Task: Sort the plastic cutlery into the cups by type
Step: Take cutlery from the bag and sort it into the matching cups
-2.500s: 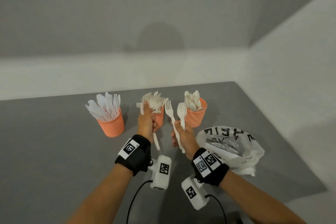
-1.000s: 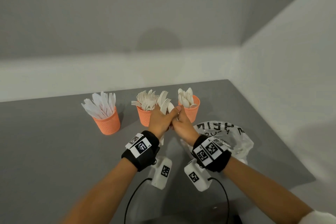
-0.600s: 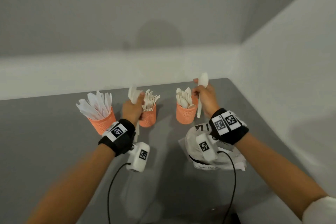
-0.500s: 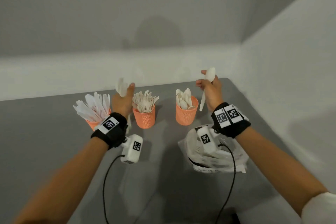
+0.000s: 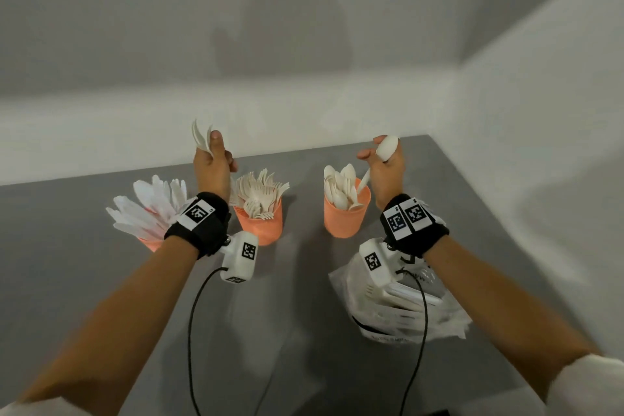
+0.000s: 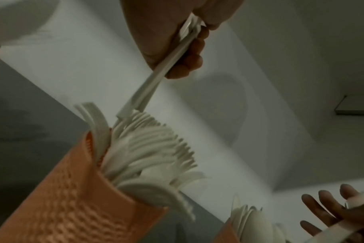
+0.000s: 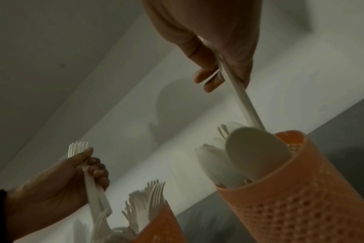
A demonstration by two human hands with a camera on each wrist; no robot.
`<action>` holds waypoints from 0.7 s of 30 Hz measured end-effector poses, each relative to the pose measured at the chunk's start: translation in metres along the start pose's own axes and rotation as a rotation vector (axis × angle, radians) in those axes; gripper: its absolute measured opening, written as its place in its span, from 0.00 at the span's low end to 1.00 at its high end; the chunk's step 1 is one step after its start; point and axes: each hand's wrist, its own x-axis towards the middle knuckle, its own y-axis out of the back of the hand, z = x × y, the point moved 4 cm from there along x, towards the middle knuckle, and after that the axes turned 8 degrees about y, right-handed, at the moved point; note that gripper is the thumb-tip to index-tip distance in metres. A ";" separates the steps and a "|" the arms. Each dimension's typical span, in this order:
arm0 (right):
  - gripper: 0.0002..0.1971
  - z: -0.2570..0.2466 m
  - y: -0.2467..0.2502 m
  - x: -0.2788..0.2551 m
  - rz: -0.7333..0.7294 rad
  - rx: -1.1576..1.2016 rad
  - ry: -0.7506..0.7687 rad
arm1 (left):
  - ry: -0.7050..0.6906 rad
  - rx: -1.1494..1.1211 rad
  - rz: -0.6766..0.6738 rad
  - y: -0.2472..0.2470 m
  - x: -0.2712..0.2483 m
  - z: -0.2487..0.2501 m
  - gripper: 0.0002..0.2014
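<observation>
Three orange cups stand in a row: the knives cup (image 5: 148, 241) on the left, the forks cup (image 5: 260, 226) (image 6: 73, 197) in the middle, and the spoons cup (image 5: 346, 218) (image 7: 291, 189) on the right. My left hand (image 5: 216, 145) is raised above the forks cup and grips two white forks (image 5: 201, 138) (image 6: 168, 57) tines up. Their handle ends hang just over the forks in the cup. My right hand (image 5: 378, 152) pinches a white spoon (image 5: 386, 147) (image 7: 239, 98) bowl up, with its handle tip dipping into the spoons cup.
A crumpled white plastic bag (image 5: 405, 307) lies on the grey table (image 5: 304, 331) under my right wrist. White walls close in behind and to the right of the cups. Black cables hang from both wrist cameras.
My hands were joined at the centre and have parted. The left rose with the forks over the forks cup. The right carried the spoon right, and its handle now enters the spoons cup.
</observation>
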 end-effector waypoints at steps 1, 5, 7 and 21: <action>0.19 0.003 -0.001 -0.001 -0.010 -0.003 -0.015 | 0.011 -0.004 -0.006 -0.003 -0.001 -0.003 0.14; 0.19 0.016 -0.004 -0.005 -0.032 -0.038 -0.079 | 0.045 0.081 -0.002 -0.006 -0.003 -0.022 0.18; 0.19 0.025 -0.006 -0.008 -0.045 -0.042 -0.124 | 0.025 0.164 -0.003 -0.007 -0.007 -0.031 0.21; 0.13 0.034 -0.012 -0.006 -0.137 -0.336 -0.022 | -0.234 0.563 -0.056 -0.007 -0.012 -0.031 0.15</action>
